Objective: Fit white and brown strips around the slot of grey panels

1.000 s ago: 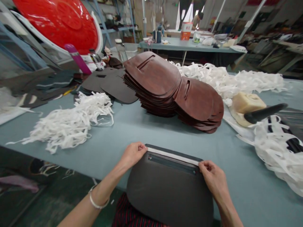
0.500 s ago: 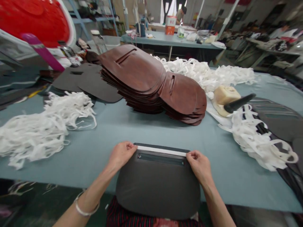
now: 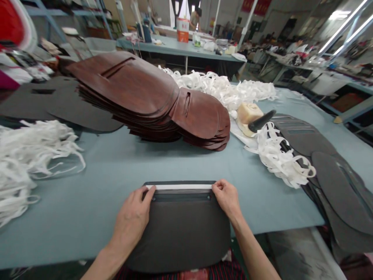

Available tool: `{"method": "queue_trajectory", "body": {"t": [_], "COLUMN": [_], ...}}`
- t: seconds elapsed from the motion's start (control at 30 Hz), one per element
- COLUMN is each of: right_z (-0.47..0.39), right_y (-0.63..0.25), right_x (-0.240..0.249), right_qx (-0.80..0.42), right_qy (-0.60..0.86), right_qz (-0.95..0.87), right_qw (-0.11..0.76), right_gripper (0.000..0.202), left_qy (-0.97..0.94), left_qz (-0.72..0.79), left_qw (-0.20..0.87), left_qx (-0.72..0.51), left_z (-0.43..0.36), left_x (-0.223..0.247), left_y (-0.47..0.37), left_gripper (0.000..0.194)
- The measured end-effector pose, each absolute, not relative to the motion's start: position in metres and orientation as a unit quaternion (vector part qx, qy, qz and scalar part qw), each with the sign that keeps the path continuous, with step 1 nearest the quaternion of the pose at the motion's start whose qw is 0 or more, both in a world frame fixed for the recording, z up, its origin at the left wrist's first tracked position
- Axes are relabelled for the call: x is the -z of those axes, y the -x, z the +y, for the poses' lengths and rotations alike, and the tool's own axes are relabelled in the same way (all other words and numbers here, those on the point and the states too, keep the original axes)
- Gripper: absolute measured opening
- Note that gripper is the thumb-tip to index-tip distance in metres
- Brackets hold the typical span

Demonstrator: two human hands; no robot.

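A dark grey rounded panel point(image 3: 183, 233) lies over the front edge of the table and my lap. Near its top edge it has a long slot, and above that slot a white strip point(image 3: 183, 187) runs straight across. My left hand point(image 3: 132, 216) pinches the strip's left end against the panel, thumb on top. At the right end, my right hand point(image 3: 226, 197) has its thumb and fingers closed on the strip and the panel's corner. Both ends of the strip are partly hidden under my fingertips.
Stacked brown leather-like panels point(image 3: 140, 85) stand mid-table. White strips are heaped at the left point(image 3: 37, 151), behind the stack point(image 3: 227, 89) and at the right point(image 3: 282, 159). A cream block point(image 3: 249, 112) with a dark horn-shaped piece point(image 3: 262, 120) sits near more grey panels point(image 3: 344, 186).
The view has swung to the right, so things appear shifted left. My left hand has turned, with its thumb now pressing along the strip's left end. The right hand keeps its pinch.
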State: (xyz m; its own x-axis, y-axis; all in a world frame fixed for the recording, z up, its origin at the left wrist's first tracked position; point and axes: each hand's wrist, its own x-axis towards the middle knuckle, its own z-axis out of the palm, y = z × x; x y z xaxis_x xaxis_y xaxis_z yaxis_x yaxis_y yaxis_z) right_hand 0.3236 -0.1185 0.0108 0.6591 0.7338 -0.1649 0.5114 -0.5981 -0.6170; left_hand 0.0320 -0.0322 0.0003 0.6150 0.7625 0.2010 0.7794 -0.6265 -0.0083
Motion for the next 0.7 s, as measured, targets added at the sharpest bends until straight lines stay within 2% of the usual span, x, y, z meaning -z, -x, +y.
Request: {"method": "queue_trajectory", "body": {"t": [0.1,0.23,0.43,0.57,0.63,0.7], "right_z": [-0.118,-0.116,-0.111,-0.109,-0.104,-0.095], "right_y": [-0.325,-0.326,-0.323,-0.316,-0.307,-0.294], "right_x": [-0.01,-0.011,-0.018,-0.024,-0.024,-0.021], "right_qx": [-0.214,-0.224,-0.194,-0.128,-0.08,-0.051], "right_qy": [0.868,0.872,0.891,0.903,0.883,0.826], "right_qz": [-0.359,-0.361,-0.39,-0.406,-0.456,-0.543], "right_qw": [0.269,0.243,0.132,0.055,0.074,0.141], "right_gripper": [0.016,0.017,0.015,0.022,0.016,0.009], "left_qy": [0.903,0.896,0.881,0.845,0.819,0.801], "left_qz": [-0.42,-0.435,-0.459,-0.487,-0.507,-0.523], "left_qw": [0.05,0.036,-0.024,-0.105,-0.145,-0.175], "left_qx": [0.072,0.082,0.116,0.195,0.226,0.235], "left_z": [-0.037,-0.038,-0.033,-0.021,-0.012,-0.002], "left_x": [0.001,-0.003,-0.009,-0.005,-0.004,-0.004], "left_y": [-0.027,-0.03,-0.034,-0.028,-0.026,-0.025], "left_gripper": [0.044,0.042,0.037,0.029,0.03,0.038]}}
